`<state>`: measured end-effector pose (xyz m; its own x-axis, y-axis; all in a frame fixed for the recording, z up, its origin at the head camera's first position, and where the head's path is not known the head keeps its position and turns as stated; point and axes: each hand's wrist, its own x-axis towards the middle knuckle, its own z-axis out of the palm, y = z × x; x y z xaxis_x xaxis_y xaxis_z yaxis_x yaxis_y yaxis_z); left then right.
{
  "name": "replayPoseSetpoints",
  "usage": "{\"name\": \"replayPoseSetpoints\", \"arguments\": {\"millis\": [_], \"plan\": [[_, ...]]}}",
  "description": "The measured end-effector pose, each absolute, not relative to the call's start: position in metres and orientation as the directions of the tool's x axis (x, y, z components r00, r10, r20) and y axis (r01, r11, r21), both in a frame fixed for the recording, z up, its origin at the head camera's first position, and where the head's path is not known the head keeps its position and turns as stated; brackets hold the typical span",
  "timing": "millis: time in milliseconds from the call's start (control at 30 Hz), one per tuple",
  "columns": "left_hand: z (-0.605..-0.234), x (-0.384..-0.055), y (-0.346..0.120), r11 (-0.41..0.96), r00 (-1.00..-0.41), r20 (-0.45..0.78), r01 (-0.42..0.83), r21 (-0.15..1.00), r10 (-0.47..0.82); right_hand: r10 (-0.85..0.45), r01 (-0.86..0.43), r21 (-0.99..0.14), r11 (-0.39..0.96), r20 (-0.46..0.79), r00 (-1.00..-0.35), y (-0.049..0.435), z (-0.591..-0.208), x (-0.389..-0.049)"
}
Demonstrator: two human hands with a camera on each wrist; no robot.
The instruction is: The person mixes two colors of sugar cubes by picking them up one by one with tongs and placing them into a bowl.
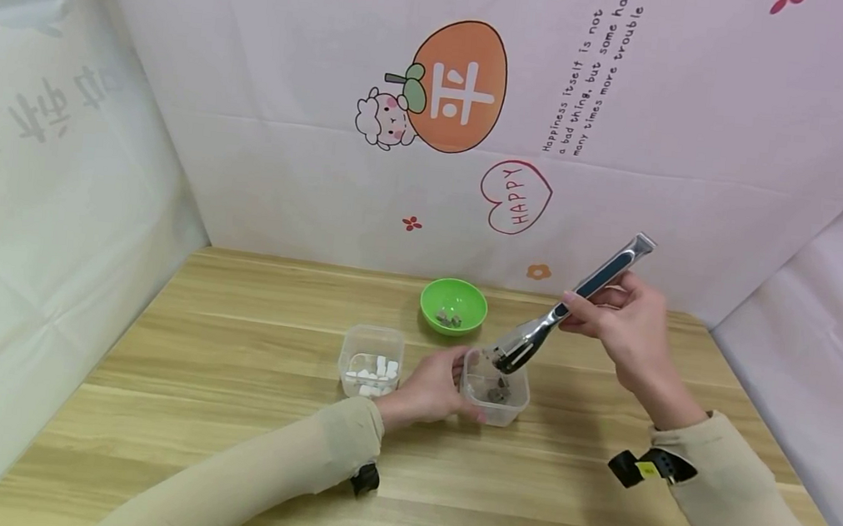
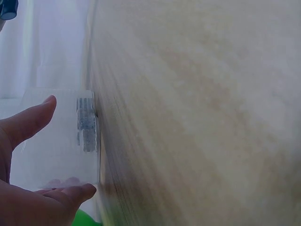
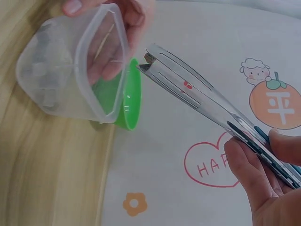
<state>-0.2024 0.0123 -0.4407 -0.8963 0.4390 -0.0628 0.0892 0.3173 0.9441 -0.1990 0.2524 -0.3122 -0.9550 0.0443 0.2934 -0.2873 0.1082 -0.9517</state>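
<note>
My left hand point(image 1: 431, 387) grips a clear plastic container point(image 1: 501, 418) from its left side, thumb near the front and fingers behind. Several small grey-brown pieces point(image 1: 499, 394) lie at its bottom. In my right hand point(image 1: 634, 332) is a pair of metal tongs point(image 1: 591, 284) with dark handle inlays, slanting down so that the tips are over this container. The right wrist view shows a small brown piece point(image 3: 150, 58) between the tong tips. Just behind the container stands a green bowl point(image 1: 468, 299) with a few grey pieces point(image 1: 449, 321) in it.
A second clear container point(image 1: 373, 337) with several white pieces point(image 1: 383, 367) stands left of my left hand. Everything rests on a wood-grain table point(image 1: 255, 357). A printed white sheet point(image 1: 286, 176) rises along the table's back edge, and more sheets hang at both sides.
</note>
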Motion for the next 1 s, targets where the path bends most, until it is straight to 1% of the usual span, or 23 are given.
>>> {"name": "replayPoseSetpoints", "arguments": {"millis": [367, 600, 833, 1000], "plan": [[-0.440, -0.201, 0.012, 0.346, -0.901, -0.071, 0.090, 0.934, 0.427, 0.101, -0.253, -0.962, 0.098, 0.263, -0.960, 0.245, -0.306, -0.226], [-0.439, -0.200, 0.012, 0.355, -0.904, -0.059, 0.106, 0.929, 0.423, 0.136, -0.216, -0.960, 0.177, 0.241, -0.961, 0.234, -0.307, -0.249], [-0.440, -0.200, 0.012, 0.335, -0.900, -0.052, 0.108, 0.936, 0.434, 0.165, -0.188, -0.962, 0.197, 0.222, -0.961, 0.218, -0.314, -0.274], [-0.442, -0.202, 0.012, 0.333, -0.901, -0.051, 0.106, 0.937, 0.431, 0.191, -0.169, -0.953, 0.253, 0.220, -0.957, 0.208, -0.322, -0.287]]}}
